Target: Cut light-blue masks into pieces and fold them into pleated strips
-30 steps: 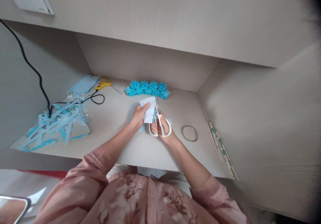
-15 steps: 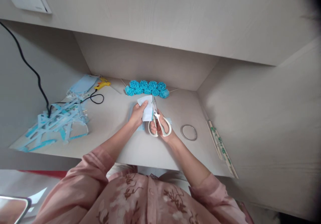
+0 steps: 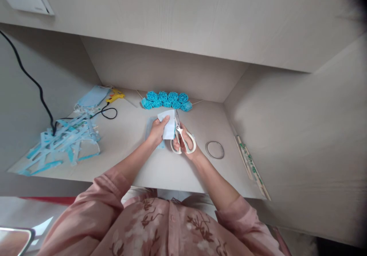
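My left hand pinches a folded white and pale-blue piece of mask fabric, thumb on top. In my right hand is a pair of scissors with cream handles, fingers through the loops. Its blades point away from me along the right edge of the fabric. Beneath my left hand lie flat light-blue fabric pieces, partly hidden. Just beyond the scissors, several blue fabric roses stand in two rows.
Blue fabric strips are heaped on the left, near a yellow glue gun with a black cord and a stack of blue masks. To the right are a coil of wire and wooden sticks by the side wall.
The narrow strip at the fabric's right edge, by the scissors, no longer shows. The scissor handles have shifted slightly upward. The whole view has moved a little.
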A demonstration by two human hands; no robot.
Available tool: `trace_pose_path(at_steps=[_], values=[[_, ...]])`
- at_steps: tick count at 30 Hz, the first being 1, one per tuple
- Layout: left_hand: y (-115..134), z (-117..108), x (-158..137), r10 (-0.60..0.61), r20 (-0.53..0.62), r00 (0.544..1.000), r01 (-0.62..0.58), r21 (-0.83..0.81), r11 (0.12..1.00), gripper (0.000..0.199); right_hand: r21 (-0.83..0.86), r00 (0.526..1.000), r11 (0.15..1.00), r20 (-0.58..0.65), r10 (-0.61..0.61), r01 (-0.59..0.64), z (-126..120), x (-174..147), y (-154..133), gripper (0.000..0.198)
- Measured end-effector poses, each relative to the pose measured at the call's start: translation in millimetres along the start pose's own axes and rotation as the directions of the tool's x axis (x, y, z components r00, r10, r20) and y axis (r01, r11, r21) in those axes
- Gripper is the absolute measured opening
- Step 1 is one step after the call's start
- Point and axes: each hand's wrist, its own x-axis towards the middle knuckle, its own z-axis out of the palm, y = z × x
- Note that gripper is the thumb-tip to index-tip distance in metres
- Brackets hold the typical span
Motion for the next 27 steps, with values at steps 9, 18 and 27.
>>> trace_pose_path(at_steps=[9, 18, 27], values=[[-2.6, 0.6, -4.2, 0.013, 0.047, 0.999, -0.017, 0.071, 0.997, 0.053, 0.01, 1.0, 1.0, -0.001, -0.027, 0.027, -0.2, -0.2, -5.0, 0.072], [-0.3, 1.1, -2.7, 0.022, 0.005, 1.0, -0.022, 0.04, 0.999, 0.054, 0.018, 1.0, 1.0, 0.01, -0.017, 0.017, -3.2, 0.5, -2.4, 0.072], [-5.0, -0.8, -0.9, 0.043, 0.017, 0.999, -0.044, 0.078, 0.996, 0.053, -0.002, 0.999, 1.0, 0.028, -0.02, 0.02, -2.8, 0.6, -4.3, 0.073]])
